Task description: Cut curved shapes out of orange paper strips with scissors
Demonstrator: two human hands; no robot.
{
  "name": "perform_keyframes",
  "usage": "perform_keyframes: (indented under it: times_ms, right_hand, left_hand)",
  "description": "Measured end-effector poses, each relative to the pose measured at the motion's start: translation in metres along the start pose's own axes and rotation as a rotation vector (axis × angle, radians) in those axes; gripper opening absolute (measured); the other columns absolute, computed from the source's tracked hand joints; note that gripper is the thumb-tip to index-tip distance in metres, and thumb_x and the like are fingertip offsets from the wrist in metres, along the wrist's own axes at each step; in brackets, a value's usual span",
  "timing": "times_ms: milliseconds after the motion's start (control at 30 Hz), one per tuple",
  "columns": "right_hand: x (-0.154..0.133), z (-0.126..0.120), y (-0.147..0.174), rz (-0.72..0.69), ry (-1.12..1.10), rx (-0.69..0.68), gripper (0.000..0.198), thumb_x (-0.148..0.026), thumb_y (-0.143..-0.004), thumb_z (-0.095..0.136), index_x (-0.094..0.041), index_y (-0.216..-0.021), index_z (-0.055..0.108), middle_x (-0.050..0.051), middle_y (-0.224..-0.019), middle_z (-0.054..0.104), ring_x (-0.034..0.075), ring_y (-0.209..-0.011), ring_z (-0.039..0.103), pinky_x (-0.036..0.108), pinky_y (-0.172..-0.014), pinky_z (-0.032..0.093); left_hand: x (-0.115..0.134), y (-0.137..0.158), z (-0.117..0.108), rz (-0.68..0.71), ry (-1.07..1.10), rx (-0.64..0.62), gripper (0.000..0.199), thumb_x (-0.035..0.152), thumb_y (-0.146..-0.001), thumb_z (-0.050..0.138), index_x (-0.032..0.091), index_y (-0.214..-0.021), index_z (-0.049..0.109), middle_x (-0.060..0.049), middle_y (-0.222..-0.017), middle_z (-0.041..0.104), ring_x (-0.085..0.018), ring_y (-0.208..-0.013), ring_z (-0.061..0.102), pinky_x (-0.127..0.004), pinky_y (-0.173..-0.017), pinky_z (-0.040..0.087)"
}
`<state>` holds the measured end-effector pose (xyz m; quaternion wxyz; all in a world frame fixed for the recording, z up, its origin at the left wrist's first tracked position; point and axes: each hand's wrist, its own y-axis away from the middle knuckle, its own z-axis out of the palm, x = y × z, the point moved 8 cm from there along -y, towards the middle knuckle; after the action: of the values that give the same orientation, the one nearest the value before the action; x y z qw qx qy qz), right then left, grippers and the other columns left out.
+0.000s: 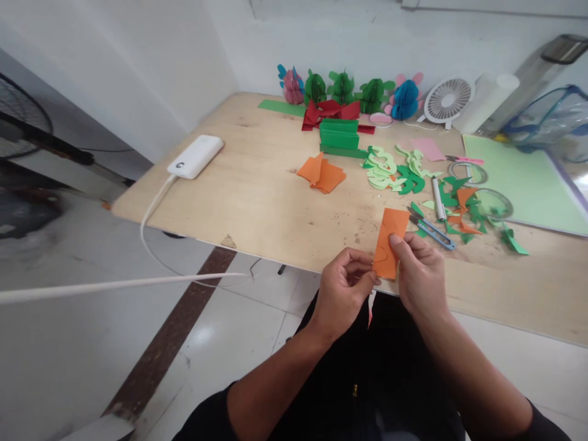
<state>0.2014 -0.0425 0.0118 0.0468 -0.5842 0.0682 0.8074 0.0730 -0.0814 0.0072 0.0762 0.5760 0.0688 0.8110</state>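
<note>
A rectangular piece of orange paper with thin curved lines drawn on it is held upright over the table's front edge. My left hand pinches its lower left corner. On the paper's right side my right hand grips it, thumb on the front face. Just beyond the right hand lie blue-handled thread snips and a grey-white marker pen. Folded orange paper pieces rest in a small heap farther back on the table.
Green and orange scraps and light green cut shapes spread on the right. Green folded paper, red paper, paper honeycomb figures and a small fan stand behind. A white power bank with cable lies left.
</note>
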Motion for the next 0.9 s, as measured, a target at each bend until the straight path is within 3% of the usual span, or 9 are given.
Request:
perform_keyframes:
  times_ms: [467,667,900]
  right_hand:
    - [0.003,-0.0026,0.0002,-0.003,0.027,0.021,0.013,-0.03,-0.076,0.074,-0.021,-0.069,0.067,-0.003,-0.06,0.06,0.011,-0.053,0.05,0.023,-0.049,0.04]
    - [0.0016,-0.0025,0.0014,-0.044,0.056,0.03,0.012,-0.029,-0.076,0.074,-0.021,-0.07,0.067,-0.003,-0.061,0.06,0.011,-0.056,0.05,0.023,-0.051,0.039]
    - [-0.0042,-0.0047,0.0053,-0.126,0.201,0.065,0.017,-0.034,-0.078,0.071,-0.02,-0.068,0.065,-0.002,-0.06,0.057,0.013,-0.057,0.05,0.025,-0.054,0.04]
  left_hand:
    - [0.0008,0.0015,-0.0004,-0.021,-0.041,0.019,0.01,0.013,-0.076,0.06,0.017,-0.083,0.054,-0.002,-0.072,0.068,-0.013,-0.065,0.065,-0.022,-0.058,0.049]
    - [-0.0005,0.0014,0.0002,-0.045,-0.099,0.017,0.019,0.021,-0.075,0.067,0.017,-0.09,0.056,-0.003,-0.075,0.069,-0.014,-0.067,0.065,-0.023,-0.06,0.049]
    - [-0.0031,0.0014,0.0004,-0.047,-0.125,0.032,0.008,0.023,-0.078,0.065,0.016,-0.082,0.063,-0.003,-0.076,0.07,-0.014,-0.07,0.066,-0.024,-0.065,0.051]
